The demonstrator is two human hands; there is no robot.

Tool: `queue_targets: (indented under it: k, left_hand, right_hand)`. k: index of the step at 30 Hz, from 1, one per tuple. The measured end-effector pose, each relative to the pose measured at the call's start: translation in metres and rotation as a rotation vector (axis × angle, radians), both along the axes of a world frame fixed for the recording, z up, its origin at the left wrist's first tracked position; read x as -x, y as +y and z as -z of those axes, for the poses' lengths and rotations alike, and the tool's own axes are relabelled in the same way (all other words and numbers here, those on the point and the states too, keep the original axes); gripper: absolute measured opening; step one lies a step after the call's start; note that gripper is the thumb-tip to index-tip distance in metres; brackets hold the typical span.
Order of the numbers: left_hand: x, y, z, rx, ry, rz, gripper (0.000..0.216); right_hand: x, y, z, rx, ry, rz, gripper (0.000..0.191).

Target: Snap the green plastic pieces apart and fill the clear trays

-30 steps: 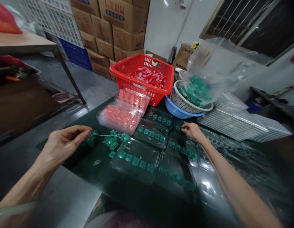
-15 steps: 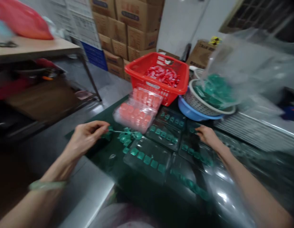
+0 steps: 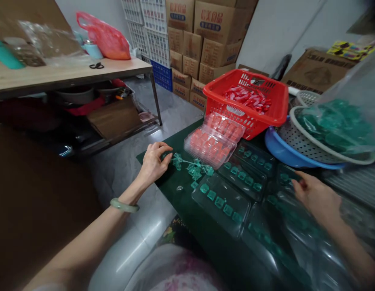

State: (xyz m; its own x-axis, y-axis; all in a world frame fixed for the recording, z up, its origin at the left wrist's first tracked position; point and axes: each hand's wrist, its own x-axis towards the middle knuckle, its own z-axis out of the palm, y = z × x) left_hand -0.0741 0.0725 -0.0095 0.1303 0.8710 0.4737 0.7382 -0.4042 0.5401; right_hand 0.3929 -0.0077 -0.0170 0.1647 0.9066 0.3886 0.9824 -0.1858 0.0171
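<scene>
At the left end of a loose cluster of green translucent plastic pieces [image 3: 195, 171], my left hand [image 3: 154, 163] rests by the table edge, thumb and forefinger curved apart with nothing seen between them. A thin strand links some of the pieces. My right hand [image 3: 319, 196] reaches over a clear plastic tray [image 3: 280, 166] on the right, fingertips pinched at a small green plastic piece [image 3: 286, 178]. Several more clear trays [image 3: 228, 188] lie side by side, each with a row of green pieces. The right palm is hidden.
Behind the trays stands a clear clamshell pack [image 3: 210, 146] of pink-orange pieces. Beyond it is a red basket [image 3: 245, 105] of red-and-white items. A grey colander [image 3: 314, 141] in a blue basin [image 3: 284, 147] holds bagged green pieces. A wooden table [image 3: 69, 74] stands at left.
The view has turned left, so everything sits further right. My left hand has let go of the green cluster and its fingers have parted. My right hand stays at the same tray.
</scene>
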Motion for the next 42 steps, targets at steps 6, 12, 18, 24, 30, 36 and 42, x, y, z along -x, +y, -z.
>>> queue_targets:
  k: [6, 12, 18, 24, 30, 36, 42]
  left_hand:
    - [-0.031, -0.028, -0.012, 0.03, 0.297, 0.357, 0.019]
    - [-0.039, -0.026, -0.006, 0.029, 0.437, 0.295, 0.015]
    - [-0.027, -0.026, -0.004, 0.061, 0.343, 0.259, 0.014]
    - [-0.036, -0.024, -0.007, 0.036, 0.458, 0.357, 0.02]
    - [-0.024, -0.019, -0.002, 0.055, 0.311, 0.23, 0.013]
    - [-0.009, -0.018, -0.013, 0.22, -0.141, 0.167, 0.019]
    - [-0.008, -0.024, -0.031, 0.442, -0.399, 0.368, 0.025]
  right_hand:
    - [0.162, -0.014, -0.025, 0.14, 0.314, -0.525, 0.025]
    - [0.225, -0.009, -0.013, 0.243, 0.222, -0.654, 0.024]
    - [0.226, -0.006, -0.01, 0.223, 0.266, -0.673, 0.02]
    - [0.242, 0.007, -0.02, 0.178, 0.271, -0.643, 0.021]
    - [0.248, 0.023, -0.019, 0.151, 0.228, -0.584, 0.017]
    - [0.268, 0.017, -0.025, 0.166, 0.223, -0.643, 0.018]
    - [0.288, 0.025, -0.029, 0.05, 0.681, -0.611, 0.043]
